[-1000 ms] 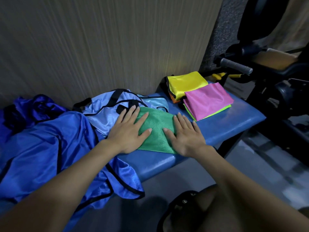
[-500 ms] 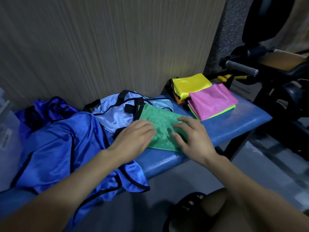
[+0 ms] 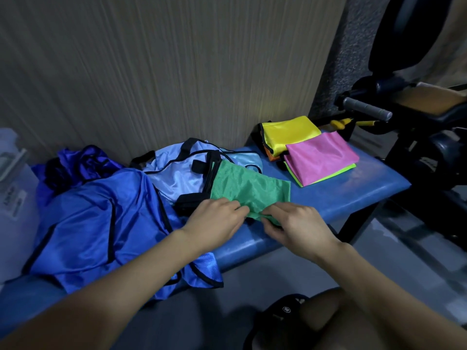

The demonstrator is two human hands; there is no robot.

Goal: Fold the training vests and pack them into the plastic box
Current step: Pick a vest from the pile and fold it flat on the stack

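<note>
The translucent plastic box stands at the left edge, its contents not visible; the green mesh vest, folded flat, lies on the blue padded bench; the left hand and right hand pinch its near edge with curled fingers; shiny blue vests lie crumpled beside it.

- No text can be read anywhere.
- A white label sits on the translucent plastic box at the left edge; its print is too blurred to make out.
- A small round white logo marks the black slipper at the bottom; no letters are legible.
</note>
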